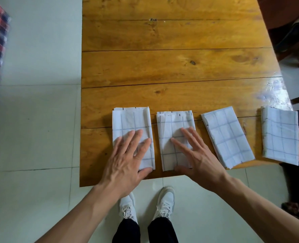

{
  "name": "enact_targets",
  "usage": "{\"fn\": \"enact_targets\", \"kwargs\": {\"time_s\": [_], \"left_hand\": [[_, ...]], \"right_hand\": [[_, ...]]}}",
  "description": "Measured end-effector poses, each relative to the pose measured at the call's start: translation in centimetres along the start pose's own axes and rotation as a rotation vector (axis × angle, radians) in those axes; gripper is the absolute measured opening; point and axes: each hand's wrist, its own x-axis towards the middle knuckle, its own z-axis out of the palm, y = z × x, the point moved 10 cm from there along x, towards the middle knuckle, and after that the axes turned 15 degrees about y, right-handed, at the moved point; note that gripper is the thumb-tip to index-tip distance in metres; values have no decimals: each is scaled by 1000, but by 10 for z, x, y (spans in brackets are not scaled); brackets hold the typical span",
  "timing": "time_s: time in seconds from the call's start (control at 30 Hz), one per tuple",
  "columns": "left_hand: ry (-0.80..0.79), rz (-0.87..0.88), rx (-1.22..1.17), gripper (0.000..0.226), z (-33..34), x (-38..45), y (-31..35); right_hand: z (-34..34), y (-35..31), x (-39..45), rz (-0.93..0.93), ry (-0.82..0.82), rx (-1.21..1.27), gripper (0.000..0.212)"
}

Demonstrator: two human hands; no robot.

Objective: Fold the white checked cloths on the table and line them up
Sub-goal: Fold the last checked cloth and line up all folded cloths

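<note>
Cloths [227,135], white, blue-checked, folded rectangles

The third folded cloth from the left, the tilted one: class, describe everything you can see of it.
The third folded cloth is white fabric with a thin blue-grey check, folded into a layered rectangle; the stacked edges show along its left side. It lies flat on the wooden table near the front edge, turned out of line with its neighbours, its far end leaning left. Its near corner appears to reach just past the table's edge. Neither hand touches it, and it lies apart from the cloths on either side.
</note>
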Motion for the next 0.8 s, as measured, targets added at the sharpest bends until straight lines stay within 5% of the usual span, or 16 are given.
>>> {"fn": "enact_targets", "kwargs": {"time_s": [0.8], "left_hand": [[-9, 26, -30, 87, 0, 2, -11]], "right_hand": [[-4, -6, 15, 8, 23, 9, 92]]}}
